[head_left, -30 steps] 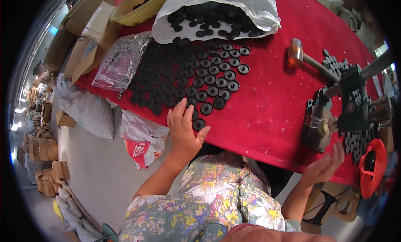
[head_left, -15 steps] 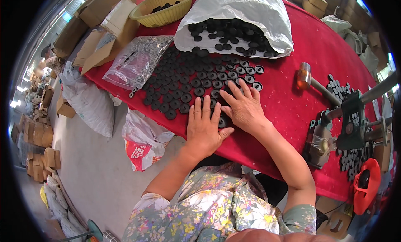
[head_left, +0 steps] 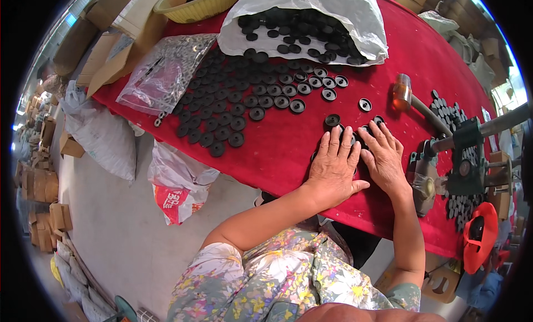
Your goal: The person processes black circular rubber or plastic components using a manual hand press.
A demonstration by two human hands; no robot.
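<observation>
My left hand point(head_left: 335, 169) lies flat, palm down, on the red cloth point(head_left: 272, 150), fingers stretched forward over a few black round caps. Beside it rests my right hand point(head_left: 385, 162), also flat with its fingers out over some caps. Part of this small group is hidden beneath both hands; one cap point(head_left: 332, 120) shows just past the left fingertips and another cap point(head_left: 365, 105) sits alone farther off. To the left spreads a wide patch of black caps point(head_left: 222, 120), several showing their hollow side.
Behind the patch, a white sack point(head_left: 311, 2) spills more caps. A clear bag of small metal parts point(head_left: 166, 72) and a yellow basket point(head_left: 197, 10) stand at the left. On the right are a mallet point(head_left: 402, 93), a green hand press point(head_left: 465, 161) and a red-orange item point(head_left: 478, 238).
Both hands have slid rightward over the cloth, taking a group of caps away from the large patch. A gap of red cloth now separates them. The view has shifted slightly.
</observation>
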